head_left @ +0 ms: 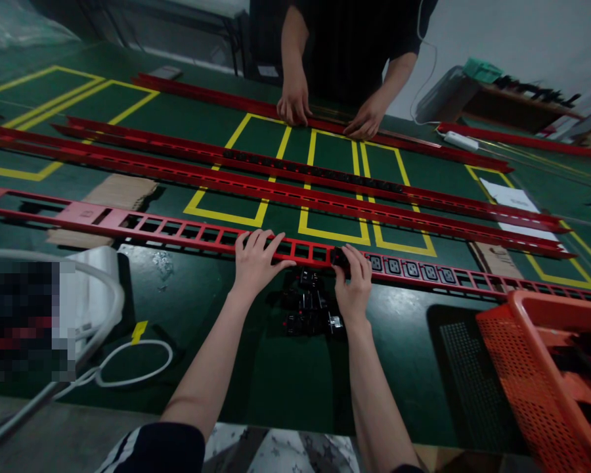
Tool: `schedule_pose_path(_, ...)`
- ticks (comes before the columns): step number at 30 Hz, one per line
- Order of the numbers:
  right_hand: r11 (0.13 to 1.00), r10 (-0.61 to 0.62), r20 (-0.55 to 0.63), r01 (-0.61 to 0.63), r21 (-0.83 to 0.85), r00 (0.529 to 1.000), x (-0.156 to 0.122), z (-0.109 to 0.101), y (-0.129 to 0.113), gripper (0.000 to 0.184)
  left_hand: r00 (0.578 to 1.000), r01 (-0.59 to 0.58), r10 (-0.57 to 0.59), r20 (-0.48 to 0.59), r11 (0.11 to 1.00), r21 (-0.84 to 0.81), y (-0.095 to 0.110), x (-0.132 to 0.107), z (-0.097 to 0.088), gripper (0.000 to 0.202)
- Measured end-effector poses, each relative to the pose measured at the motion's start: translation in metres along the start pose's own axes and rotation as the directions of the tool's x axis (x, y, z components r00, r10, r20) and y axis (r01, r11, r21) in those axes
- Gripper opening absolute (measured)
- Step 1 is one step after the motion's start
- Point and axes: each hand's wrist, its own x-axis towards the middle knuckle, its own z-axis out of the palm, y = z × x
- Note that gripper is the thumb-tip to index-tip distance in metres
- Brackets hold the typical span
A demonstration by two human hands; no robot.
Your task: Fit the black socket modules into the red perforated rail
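Observation:
A long red slotted rail [217, 232] lies across the table before me, with a row of black power sockets [412, 269] seated in its slots right of the middle. My right hand [355, 282] pinches a black power socket [339, 257] at a slot just left of that row. Whether it sits fully in the slot I cannot tell. My left hand [257, 259] rests on the rail with fingers spread, holding nothing. Between my wrists, a loose pile of black sockets [309, 302] lies on the green tabletop.
Across the table a person's hands [294, 98] touch another red rail [217, 102]. More red rails [177, 163] lie between us. An orange basket [517, 368] with dark parts stands at right. At left are a white cable [170, 358] and cardboard [121, 192] under the rail.

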Motion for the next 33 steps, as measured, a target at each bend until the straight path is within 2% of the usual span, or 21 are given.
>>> schedule_pose_path(4,1.0,-0.02,0.006,0.02,-0.014,1.0,-0.0002,-0.0003,0.0,0.034,1.0,-0.005,0.005,-0.004,1.0,0.008,-0.0001,-0.0004,0.0003,0.055)
schedule_pose_path(20,0.998,0.045,0.03,-0.043,-0.05,0.999,0.0,0.0012,0.0013,0.034,1.0,-0.007,0.006,0.009,1.0,0.009,0.0005,0.0007,-0.0013,0.054)
schedule_pose_path(33,0.993,0.004,0.036,0.0,-0.121,0.999,0.0019,-0.0008,0.0004,0.032,1.0,-0.001,0.001,0.004,1.0,-0.005,0.0002,0.0004,-0.0005,0.054)
